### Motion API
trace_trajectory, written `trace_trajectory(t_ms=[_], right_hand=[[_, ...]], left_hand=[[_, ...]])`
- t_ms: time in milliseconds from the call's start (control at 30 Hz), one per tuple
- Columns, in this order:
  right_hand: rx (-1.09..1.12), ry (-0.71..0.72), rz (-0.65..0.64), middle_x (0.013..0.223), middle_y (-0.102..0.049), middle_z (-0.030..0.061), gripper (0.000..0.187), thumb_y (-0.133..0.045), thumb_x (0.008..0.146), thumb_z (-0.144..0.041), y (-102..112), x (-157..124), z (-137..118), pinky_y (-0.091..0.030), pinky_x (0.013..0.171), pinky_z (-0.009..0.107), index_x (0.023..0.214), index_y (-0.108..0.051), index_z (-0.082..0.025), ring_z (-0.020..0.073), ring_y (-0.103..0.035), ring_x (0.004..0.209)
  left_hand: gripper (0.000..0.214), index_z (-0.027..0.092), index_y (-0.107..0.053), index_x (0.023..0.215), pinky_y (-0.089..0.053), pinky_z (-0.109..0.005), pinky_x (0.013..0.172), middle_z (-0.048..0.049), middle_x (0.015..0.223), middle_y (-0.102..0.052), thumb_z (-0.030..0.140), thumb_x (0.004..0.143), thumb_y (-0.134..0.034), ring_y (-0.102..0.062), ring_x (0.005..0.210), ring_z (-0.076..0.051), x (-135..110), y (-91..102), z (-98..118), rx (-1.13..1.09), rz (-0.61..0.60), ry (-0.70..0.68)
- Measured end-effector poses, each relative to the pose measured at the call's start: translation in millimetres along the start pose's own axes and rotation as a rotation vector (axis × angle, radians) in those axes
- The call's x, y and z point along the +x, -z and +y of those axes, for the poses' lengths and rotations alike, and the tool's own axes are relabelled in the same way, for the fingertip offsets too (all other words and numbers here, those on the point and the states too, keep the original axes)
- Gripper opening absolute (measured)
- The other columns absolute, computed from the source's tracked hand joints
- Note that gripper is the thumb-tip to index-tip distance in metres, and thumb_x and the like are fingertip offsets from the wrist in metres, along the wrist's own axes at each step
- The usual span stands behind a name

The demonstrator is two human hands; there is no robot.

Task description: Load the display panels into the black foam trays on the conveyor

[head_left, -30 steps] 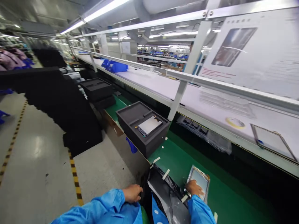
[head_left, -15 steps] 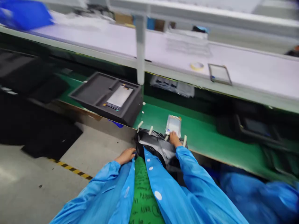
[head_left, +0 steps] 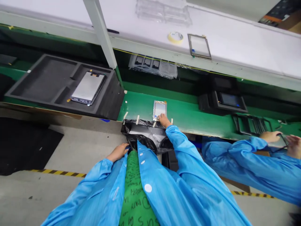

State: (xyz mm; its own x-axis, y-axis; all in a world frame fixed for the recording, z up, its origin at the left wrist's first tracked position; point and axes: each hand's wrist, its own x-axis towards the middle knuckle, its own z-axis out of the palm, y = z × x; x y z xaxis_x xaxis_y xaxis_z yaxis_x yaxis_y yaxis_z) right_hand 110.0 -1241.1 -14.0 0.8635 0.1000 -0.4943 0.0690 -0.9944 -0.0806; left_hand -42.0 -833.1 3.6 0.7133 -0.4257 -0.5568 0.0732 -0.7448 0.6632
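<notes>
Factory assembly line, seen from above. Right hand [head_left: 164, 120] lies with its fingers extended over the near edge of a framed glass panel [head_left: 160, 110], no clear grip; the panel sits flat on the green bench mat [head_left: 183, 99], just beyond a black plastic bag [head_left: 145, 135] and among short strips of white tape [head_left: 137, 119]. Left hand [head_left: 118, 152] sits at the bag's near-left corner, fingers loosely curled; cannot tell whether it has hold of the plastic. Blue smock sleeves [head_left: 178, 150] cover both arms. Left along the mat, a dark foam tray [head_left: 35, 81] holds a second panel [head_left: 88, 88] in its recess. Right, a smaller foam tray [head_left: 222, 102] holds a dark screen. Above runs a white shelf [head_left: 235, 53] on a steel upright [head_left: 101, 34], bearing a roll of yellow tape [head_left: 175, 37], a framed glass sheet [head_left: 199, 46] and a clear plastic tray [head_left: 163, 12]. At far right, a co-worker's hands [head_left: 270, 136] hold a dark panel [head_left: 279, 141]. Below: pale grey floor [head_left: 23, 197], black-and-yellow hazard tape [head_left: 58, 172].
</notes>
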Motion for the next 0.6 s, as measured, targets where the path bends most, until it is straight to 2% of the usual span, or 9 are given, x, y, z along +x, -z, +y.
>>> trace_trajectory(t_ms=[133,267,467,600], right_hand=[[-0.010,0.014,-0.006,0.166,-0.016,0.0286,0.058,-0.031,0.094,-0.002,0.0,1.2,1.5,-0.022,0.122,0.053,0.152,-0.037,0.000,0.0357,-0.012,0.154],[-0.016,0.021,-0.019,0.166,-0.017,0.0301,0.060,-0.036,0.094,-0.005,1.3,5.1,-0.3,-0.025,0.120,0.059,0.154,-0.034,-0.002,0.0390,-0.014,0.154],[-0.021,0.021,0.005,0.165,-0.020,0.0326,0.068,-0.038,0.095,-0.008,-4.7,1.7,-14.8,-0.026,0.116,0.067,0.161,-0.023,-0.005,0.0456,-0.018,0.154],[-0.005,0.014,0.069,0.162,-0.024,0.0344,0.067,-0.031,0.096,-0.010,14.4,-7.3,-11.5,-0.029,0.117,0.065,0.162,-0.019,0.001,0.0457,-0.027,0.150]], left_hand=[[0.045,0.016,-0.068,0.128,-0.039,-0.039,0.114,-0.0142,0.139,-0.066,0.025,0.085,-0.058,-0.059,0.131,-0.032,-1.8,-2.5,-2.8,-0.029,0.016,0.035],[0.045,0.013,-0.067,0.129,-0.038,-0.039,0.116,-0.0170,0.141,-0.064,0.025,0.087,-0.057,-0.058,0.132,-0.033,1.6,-7.2,-1.3,-0.052,0.022,0.036],[0.043,0.015,-0.069,0.124,-0.039,-0.041,0.115,-0.0149,0.135,-0.068,0.026,0.083,-0.062,-0.060,0.128,-0.033,7.0,-11.1,4.1,-0.109,0.026,0.045],[0.043,0.015,-0.070,0.120,-0.038,-0.045,0.117,-0.0175,0.134,-0.068,0.031,0.080,-0.067,-0.059,0.129,-0.036,12.6,-7.5,9.2,-0.199,0.029,0.038]])
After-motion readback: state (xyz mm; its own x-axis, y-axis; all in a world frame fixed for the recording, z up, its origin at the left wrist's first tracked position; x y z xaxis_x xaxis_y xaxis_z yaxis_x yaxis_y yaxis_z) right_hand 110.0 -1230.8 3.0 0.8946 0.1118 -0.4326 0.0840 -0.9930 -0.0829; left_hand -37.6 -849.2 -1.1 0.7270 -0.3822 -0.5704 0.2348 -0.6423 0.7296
